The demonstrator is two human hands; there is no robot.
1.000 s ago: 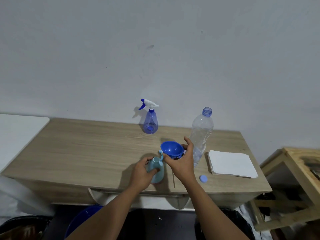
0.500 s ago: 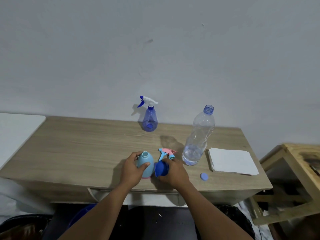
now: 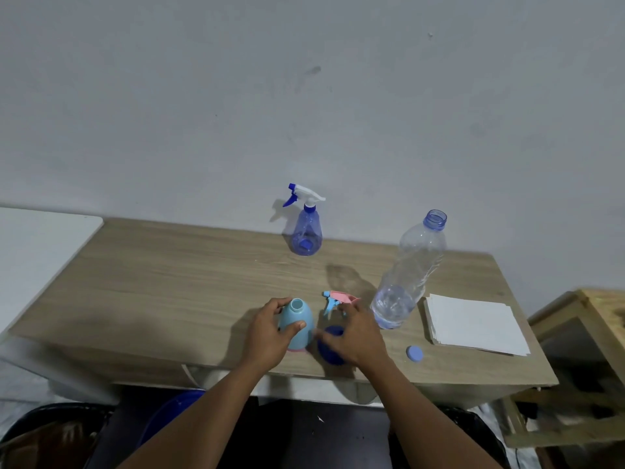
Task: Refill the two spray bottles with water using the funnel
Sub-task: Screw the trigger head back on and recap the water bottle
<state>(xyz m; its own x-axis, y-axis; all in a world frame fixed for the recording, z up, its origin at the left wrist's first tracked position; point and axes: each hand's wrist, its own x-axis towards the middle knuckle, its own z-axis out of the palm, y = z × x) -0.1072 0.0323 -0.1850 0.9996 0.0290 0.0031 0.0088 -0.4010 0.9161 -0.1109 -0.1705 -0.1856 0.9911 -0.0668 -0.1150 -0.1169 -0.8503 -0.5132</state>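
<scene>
My left hand [image 3: 269, 335] grips the light blue spray bottle [image 3: 297, 318], which stands upright near the table's front edge with its neck uncovered. Its pink and blue spray head [image 3: 338, 298] lies on the table just right of it. My right hand [image 3: 356, 333] lies over the dark blue funnel [image 3: 330, 350], which rests on the table. The fingers stretch forward to the spray head. A clear blue spray bottle [image 3: 306, 236] with a white trigger stands at the back. The uncapped water bottle [image 3: 407, 279], with a little water in it, stands to the right.
The wooden table [image 3: 169, 282] also carries a blue cap [image 3: 415, 353] and a stack of white paper [image 3: 473, 324] at the right. A wooden stand [image 3: 592, 313] is beyond the table's right end, a white surface [image 3: 33, 242] at the left, a blue bucket [image 3: 169, 411] below.
The spray head came off the light blue bottle and now lies on the table. My right hand brought the funnel down onto the table beside the bottle. My left hand stayed on the bottle.
</scene>
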